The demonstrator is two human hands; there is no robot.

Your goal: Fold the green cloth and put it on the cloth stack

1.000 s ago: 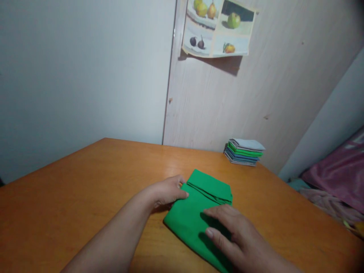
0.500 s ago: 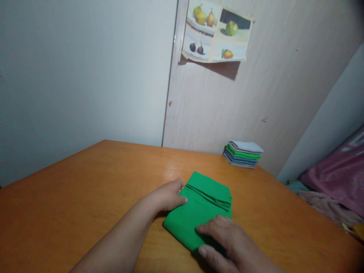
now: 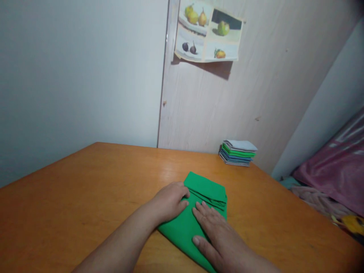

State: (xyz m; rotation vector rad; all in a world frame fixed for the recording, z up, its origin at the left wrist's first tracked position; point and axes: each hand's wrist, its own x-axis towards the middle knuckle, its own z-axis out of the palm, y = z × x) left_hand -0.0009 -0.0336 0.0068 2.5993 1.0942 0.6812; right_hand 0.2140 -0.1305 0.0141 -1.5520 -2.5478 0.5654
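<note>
A green cloth, folded into a flat packet with a flap across its far end, lies on the wooden table right in front of me. At its left side my left hand has bent fingers and thumb closing on the cloth near the flap's edge; whether fabric is pinched between them is hard to see. My right hand rests flat on the near right part of the cloth, fingers stretched out and thumb apart. It covers some of the cloth's right edge.
A stack of folded cloths, grey, green, blue and checked, sits at the table's far right corner. Walls rise behind the table, with a fruit picture sheet hanging there. Pink fabric is heaped beyond the right edge.
My left hand has shifted from the cloth's left edge onto its top by the flap. The right hand has slid forward and flattened on the cloth. The view has turned slightly right.
</note>
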